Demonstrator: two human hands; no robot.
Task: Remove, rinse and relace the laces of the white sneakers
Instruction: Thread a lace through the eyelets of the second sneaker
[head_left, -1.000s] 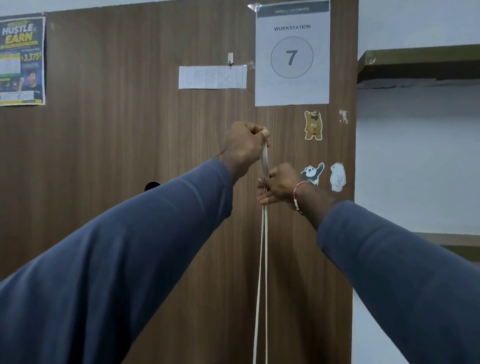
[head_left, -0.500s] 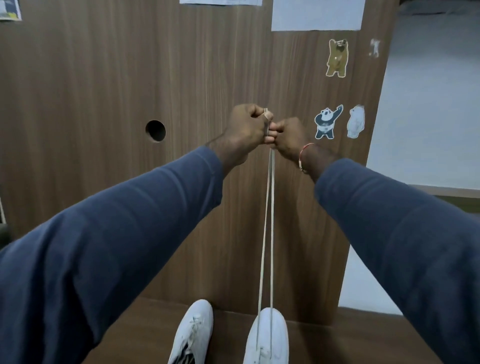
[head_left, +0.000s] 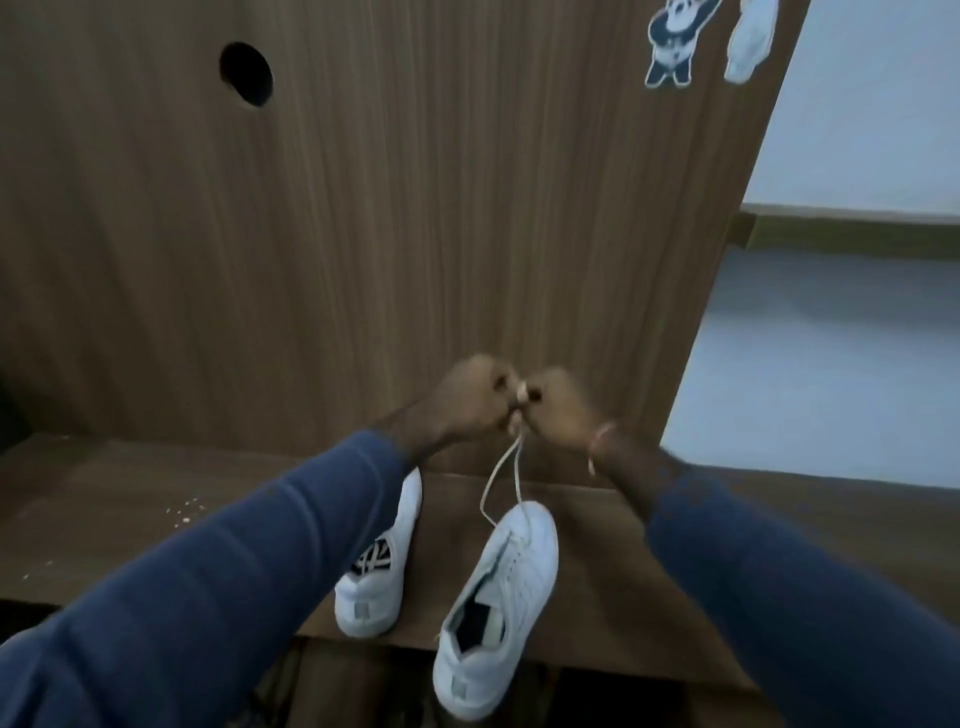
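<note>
Pinching lace (head_left: 518, 478), hands (head_left: 472, 395) (head_left: 561, 410) together, sneaker (head_left: 519, 566) overhanging desk (head_left: 597, 597) edge

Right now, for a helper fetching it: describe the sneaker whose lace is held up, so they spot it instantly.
On the wooden desk below the panel stand two white sneakers. Take the right sneaker, heel past the desk's edge. Unlike the left sneaker, its lace rises to the left hand and right hand.

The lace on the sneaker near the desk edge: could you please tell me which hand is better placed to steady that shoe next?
Probably the right hand. Both hands hold the lace above the toe of the sneaker, but the forearm of the left hand crosses the other sneaker.
</note>
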